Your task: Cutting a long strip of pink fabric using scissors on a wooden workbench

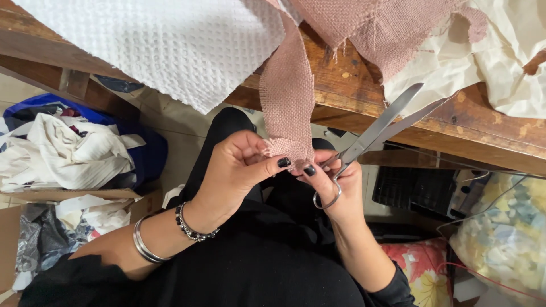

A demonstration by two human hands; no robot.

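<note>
A strip of pink woven fabric (287, 96) hangs off the edge of a wooden table (364, 96) down to my lap. My left hand (236, 170) pinches the frayed lower end of the strip between thumb and fingers. My right hand (335, 185) holds steel scissors (372, 133) by the handle loops, blades pointing up and right, while its thumb and forefinger also touch the strip's end. Both hands meet at the fabric's bottom edge. Bracelets circle my left wrist.
White waffle-textured cloth (170, 45) and cream cloth (500, 62) lie on the table. A pile of white rags in a blue bag (68, 148) sits at left. A clear bag of fabric scraps (506, 239) and a floral cushion (421, 267) are at right.
</note>
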